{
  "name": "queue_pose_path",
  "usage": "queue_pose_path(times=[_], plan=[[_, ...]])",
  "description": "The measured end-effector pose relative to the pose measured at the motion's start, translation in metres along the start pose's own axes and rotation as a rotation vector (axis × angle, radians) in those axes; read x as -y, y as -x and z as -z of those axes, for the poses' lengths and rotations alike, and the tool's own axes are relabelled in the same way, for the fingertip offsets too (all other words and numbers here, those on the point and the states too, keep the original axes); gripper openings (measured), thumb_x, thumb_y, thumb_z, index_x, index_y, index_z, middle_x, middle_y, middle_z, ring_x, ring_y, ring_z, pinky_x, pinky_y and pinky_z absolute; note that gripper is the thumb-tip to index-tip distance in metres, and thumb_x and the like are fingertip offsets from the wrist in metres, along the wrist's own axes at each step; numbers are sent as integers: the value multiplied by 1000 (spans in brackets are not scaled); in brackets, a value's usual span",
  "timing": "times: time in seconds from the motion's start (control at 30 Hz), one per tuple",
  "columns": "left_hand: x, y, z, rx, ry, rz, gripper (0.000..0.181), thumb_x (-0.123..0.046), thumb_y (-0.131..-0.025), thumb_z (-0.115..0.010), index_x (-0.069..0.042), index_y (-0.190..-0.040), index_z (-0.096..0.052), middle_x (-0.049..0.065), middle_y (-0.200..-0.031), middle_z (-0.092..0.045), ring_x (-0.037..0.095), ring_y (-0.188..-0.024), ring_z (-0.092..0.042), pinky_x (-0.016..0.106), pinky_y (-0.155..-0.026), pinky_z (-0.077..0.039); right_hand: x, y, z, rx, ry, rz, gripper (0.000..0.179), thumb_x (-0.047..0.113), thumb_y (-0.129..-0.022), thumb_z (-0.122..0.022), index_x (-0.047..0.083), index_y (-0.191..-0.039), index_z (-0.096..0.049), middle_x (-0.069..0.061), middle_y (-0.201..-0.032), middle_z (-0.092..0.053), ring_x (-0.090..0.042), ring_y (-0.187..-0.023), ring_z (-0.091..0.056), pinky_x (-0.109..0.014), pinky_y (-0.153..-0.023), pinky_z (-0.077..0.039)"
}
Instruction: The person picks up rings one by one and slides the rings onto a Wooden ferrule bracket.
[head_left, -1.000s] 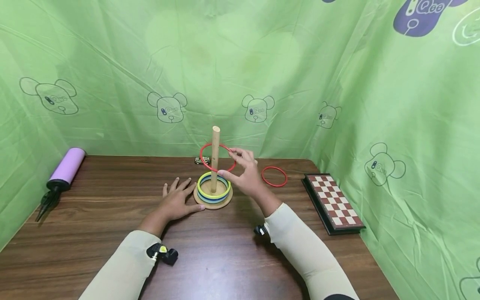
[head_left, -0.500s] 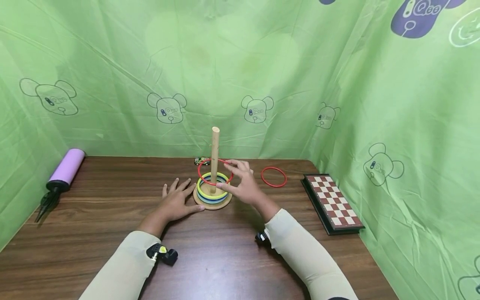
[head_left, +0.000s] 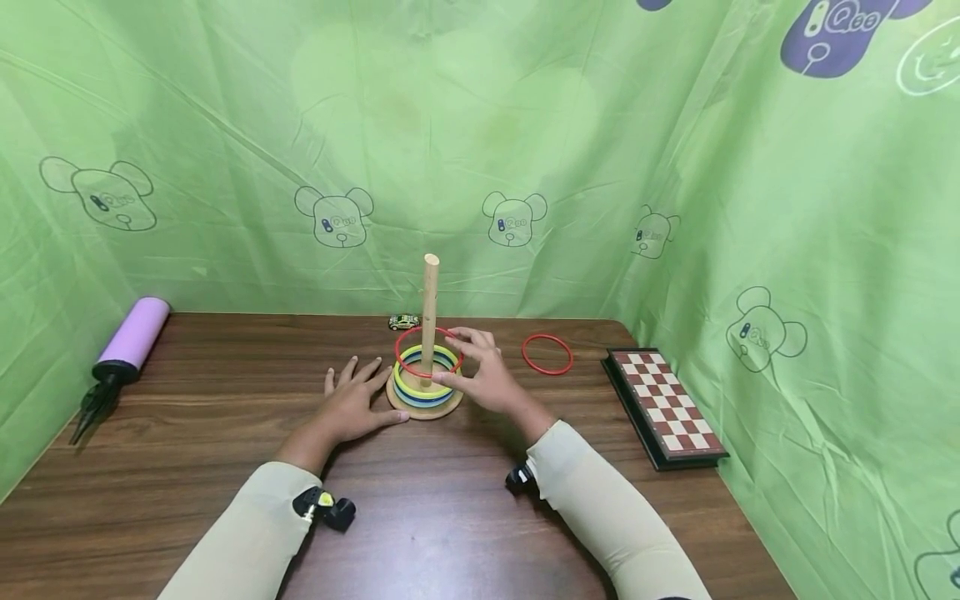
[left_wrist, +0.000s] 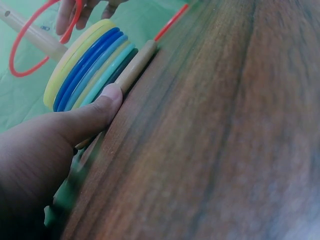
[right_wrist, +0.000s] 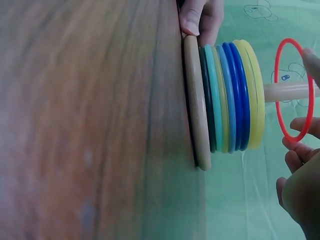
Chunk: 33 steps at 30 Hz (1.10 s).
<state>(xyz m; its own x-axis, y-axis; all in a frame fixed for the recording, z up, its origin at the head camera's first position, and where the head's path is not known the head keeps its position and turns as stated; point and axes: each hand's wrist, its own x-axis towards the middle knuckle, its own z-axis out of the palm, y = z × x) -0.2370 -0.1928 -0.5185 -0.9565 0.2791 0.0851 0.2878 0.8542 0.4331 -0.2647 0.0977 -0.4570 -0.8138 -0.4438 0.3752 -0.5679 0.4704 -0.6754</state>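
Observation:
A wooden peg (head_left: 430, 292) stands upright on a round wooden base (right_wrist: 197, 105). Stacked low around it are several rings (right_wrist: 232, 100), yellow at the top, then blues, pale yellow, turquoise and dark green. My right hand (head_left: 486, 375) pinches a red ring (right_wrist: 276, 95) between thumb and fingers; the ring encircles the peg, slightly tilted, just above the stack and apart from it. My left hand (head_left: 352, 410) lies on the table with fingers spread, its thumb pressing the base's rim in the left wrist view.
Right of the peg a second red ring (head_left: 572, 360) lies flat. A folding chessboard (head_left: 667, 402) sits at the table's right edge. Behind the peg is a toy car (head_left: 403, 322). A purple hand pump (head_left: 138, 329) lies far left. Green curtains (head_left: 420, 150) enclose the table (head_left: 420, 517).
The right hand has lowered the red ring along the peg, from near mid-height to close above the yellow ring. My left hand has stayed at the base.

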Motion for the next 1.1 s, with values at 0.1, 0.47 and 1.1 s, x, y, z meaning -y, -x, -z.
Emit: queue_pose_path(times=[0.1, 0.47, 1.1], plan=[[0, 0, 0, -6, -2, -2, 107, -82, -87, -72, -15, -166, -48, 18, -178, -35, 57, -166, -15, 85, -126, -2, -3, 1, -2, 17, -3, -12, 71, 31, -91, -92, 2, -151, -65, -9, -163, -54, -33, -152, -38, -66, -122, -31], [0, 1, 3, 16, -3, 9, 108, -81, -88, -72, -13, -167, -47, 20, -178, -34, 58, -166, -14, 86, -125, -2, -11, 6, -10, 66, -18, -52, 70, 30, -91, -92, 1, -150, -65, -6, -168, -50, -32, -155, -36, -66, -124, -26], [-1, 0, 2, 15, 1, 4, 108, -83, -87, -71, -14, -167, -47, 19, -178, -34, 57, -167, -13, 86, -126, -1, -20, 9, -12, 99, -14, -74, 70, 30, -93, -90, -4, -148, -64, -12, -170, -47, -34, -154, -36, -66, -123, -27]])
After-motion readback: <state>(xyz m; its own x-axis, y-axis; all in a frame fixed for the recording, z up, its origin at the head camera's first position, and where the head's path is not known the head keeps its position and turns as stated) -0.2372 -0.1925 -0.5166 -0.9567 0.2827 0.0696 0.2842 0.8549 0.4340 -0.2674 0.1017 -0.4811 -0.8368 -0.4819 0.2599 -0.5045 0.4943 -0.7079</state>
